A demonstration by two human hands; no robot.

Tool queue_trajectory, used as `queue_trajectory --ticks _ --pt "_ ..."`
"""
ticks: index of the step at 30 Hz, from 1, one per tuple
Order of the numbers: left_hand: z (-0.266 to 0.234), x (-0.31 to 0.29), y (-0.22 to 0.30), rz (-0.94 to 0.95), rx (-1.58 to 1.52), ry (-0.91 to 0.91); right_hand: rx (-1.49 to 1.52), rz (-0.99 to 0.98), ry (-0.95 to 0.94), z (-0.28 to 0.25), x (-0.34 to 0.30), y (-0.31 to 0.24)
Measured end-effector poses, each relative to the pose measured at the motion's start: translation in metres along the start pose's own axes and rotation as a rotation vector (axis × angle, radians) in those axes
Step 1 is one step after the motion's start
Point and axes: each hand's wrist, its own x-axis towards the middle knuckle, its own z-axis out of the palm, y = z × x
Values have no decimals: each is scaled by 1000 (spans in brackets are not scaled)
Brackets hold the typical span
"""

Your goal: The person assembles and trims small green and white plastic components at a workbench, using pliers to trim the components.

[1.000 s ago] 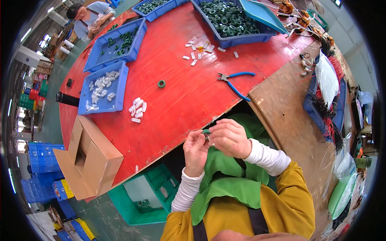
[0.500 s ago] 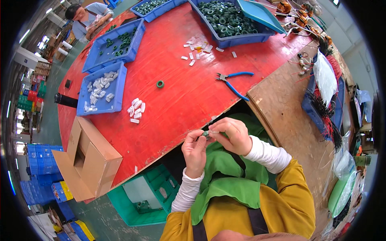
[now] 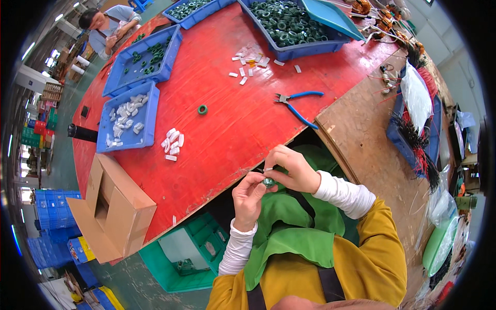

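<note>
the left hand (image 3: 247, 200) pinches a green ring (image 3: 268, 182) over the lap, near the red table's edge (image 3: 227, 181) — the right hand (image 3: 294, 169) bunches its fingertips at the ring, what they grip too small to tell. blue-handled cutters (image 3: 298, 107) lie beyond
</note>
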Motion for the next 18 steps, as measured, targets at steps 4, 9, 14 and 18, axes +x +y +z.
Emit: queue_trajectory --ticks 4,9,14,18 --pt "2 0 -2 -2 -89 45 619 617 -65 7 -16 -4" --pt "-2 0 -7 -29 -148 54 791 775 -73 9 -21 -13" --pt "1 2 -4 -46 -232 114 345 286 -41 9 -23 -16" --pt "3 0 -3 -24 -258 78 377 395 -73 7 -17 -18"
